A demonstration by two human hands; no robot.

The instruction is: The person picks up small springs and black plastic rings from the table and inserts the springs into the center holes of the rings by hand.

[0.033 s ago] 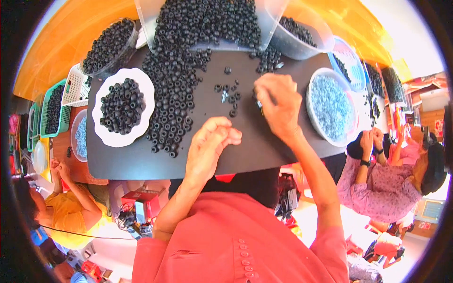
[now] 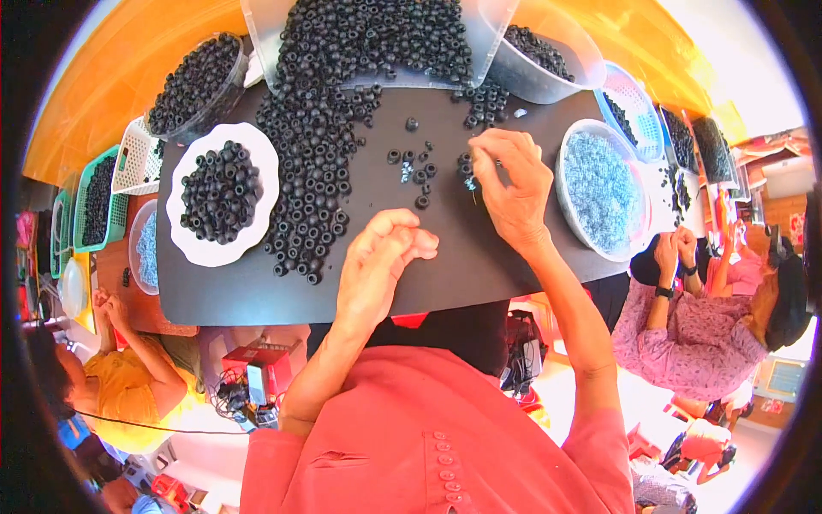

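Beads [image 2: 308, 176] sit close, likely for easy reach; my left hand [image 2: 379, 257] and right hand [image 2: 516, 182] curl narrow, contents I can't tell.

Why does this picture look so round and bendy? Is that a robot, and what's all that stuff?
No robot here, just a person's bare left hand and right hand. A camera on their head looks down through a very wide lens, which bends straight edges.

On the dark table lie lots of black ring-shaped pieces. More fill the clear box and the white plate. The bowl on the right holds pale blue bits.

The right hand is bent beside a few small pieces; the left hand's fingers are curled. I can't tell whether either one holds something tiny.
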